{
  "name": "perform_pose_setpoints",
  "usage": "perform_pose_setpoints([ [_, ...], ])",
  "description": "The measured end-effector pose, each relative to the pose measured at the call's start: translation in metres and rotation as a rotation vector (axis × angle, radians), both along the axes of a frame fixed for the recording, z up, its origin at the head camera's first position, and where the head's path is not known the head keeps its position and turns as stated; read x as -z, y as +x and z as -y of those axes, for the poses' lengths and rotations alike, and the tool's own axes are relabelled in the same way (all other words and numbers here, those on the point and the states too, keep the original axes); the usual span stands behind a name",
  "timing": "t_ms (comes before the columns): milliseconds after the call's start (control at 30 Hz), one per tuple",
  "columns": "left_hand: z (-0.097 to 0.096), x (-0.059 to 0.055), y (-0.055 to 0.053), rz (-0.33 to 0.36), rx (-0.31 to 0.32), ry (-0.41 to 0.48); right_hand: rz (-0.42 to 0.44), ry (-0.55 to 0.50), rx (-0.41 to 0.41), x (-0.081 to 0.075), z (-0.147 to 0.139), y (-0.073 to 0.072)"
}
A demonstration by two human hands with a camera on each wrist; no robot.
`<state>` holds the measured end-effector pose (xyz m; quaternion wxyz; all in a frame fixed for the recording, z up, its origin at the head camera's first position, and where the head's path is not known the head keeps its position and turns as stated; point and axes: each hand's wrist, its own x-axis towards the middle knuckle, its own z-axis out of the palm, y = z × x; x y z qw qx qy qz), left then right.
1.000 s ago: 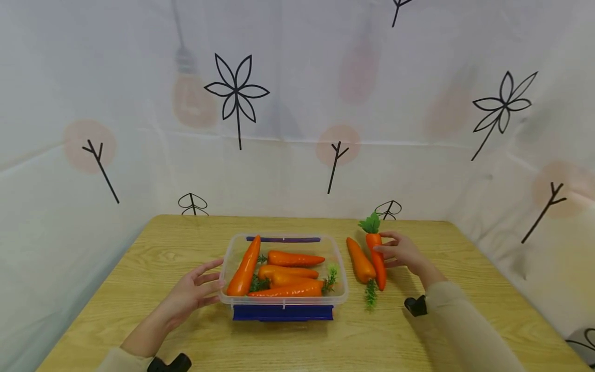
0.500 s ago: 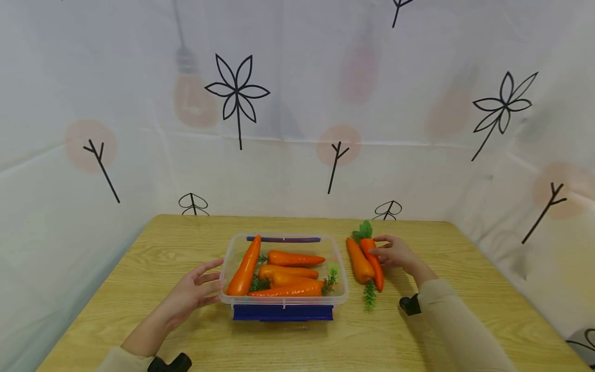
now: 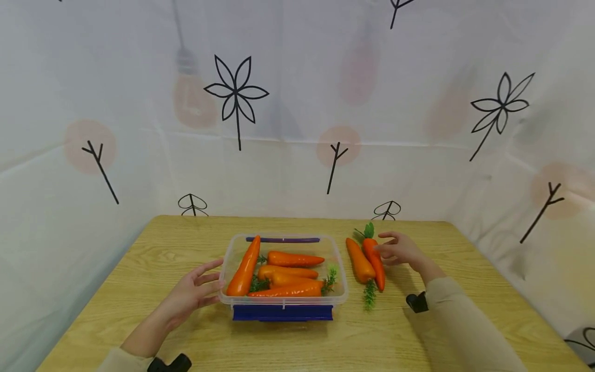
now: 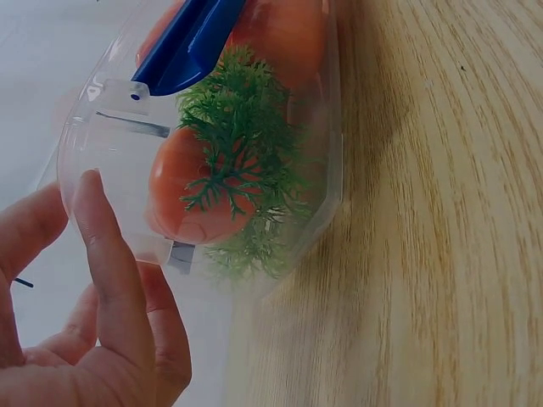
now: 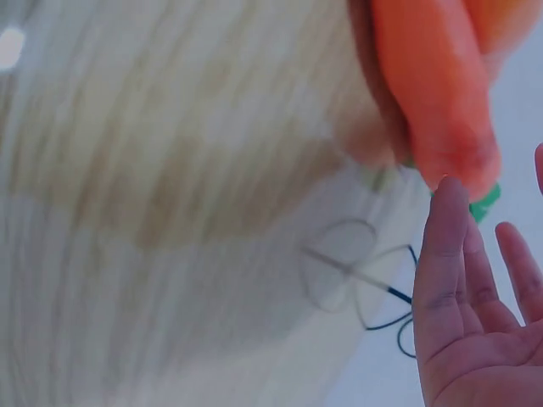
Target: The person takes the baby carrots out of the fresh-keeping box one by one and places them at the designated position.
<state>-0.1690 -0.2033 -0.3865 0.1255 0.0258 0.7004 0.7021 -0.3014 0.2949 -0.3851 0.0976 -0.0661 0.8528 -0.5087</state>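
Note:
A clear plastic container (image 3: 341,281) with blue latches (image 3: 282,313) holds several orange carrots (image 3: 290,289) with green tops. My left hand (image 3: 192,294) is at its left side, fingertips at the rim; in the left wrist view the loosely bent fingers (image 4: 110,280) lie along the clear wall. Right of the container, two carrots lie side by side on the table: a lighter one (image 3: 360,261) with its feathery top toward me, and a redder one (image 3: 374,263) with broad leaves pointing away. My right hand (image 3: 402,250) is beside the redder carrot, relaxed fingers right at its side.
The wooden table (image 3: 297,346) reaches back to a white curtain (image 3: 288,175) printed with flowers and twigs. Each wrist wears a black device, the right one (image 3: 417,302) close over the table.
The leafy end of the redder carrot has come down toward the table beside the lighter carrot. My right hand has loosened from it and shifted slightly right. The left hand has stayed put.

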Motion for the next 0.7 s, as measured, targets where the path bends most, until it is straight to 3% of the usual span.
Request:
perform_pose_setpoints([
  [367, 0.0, 0.001, 0.0, 0.0, -0.004, 0.008, -0.068, 0.04, -0.043, -0.024, -0.007, 0.0],
  [700, 0.001, 0.001, -0.001, -0.008, 0.005, 0.01, -0.137, 0.072, -0.094, -0.054, 0.005, 0.006],
])
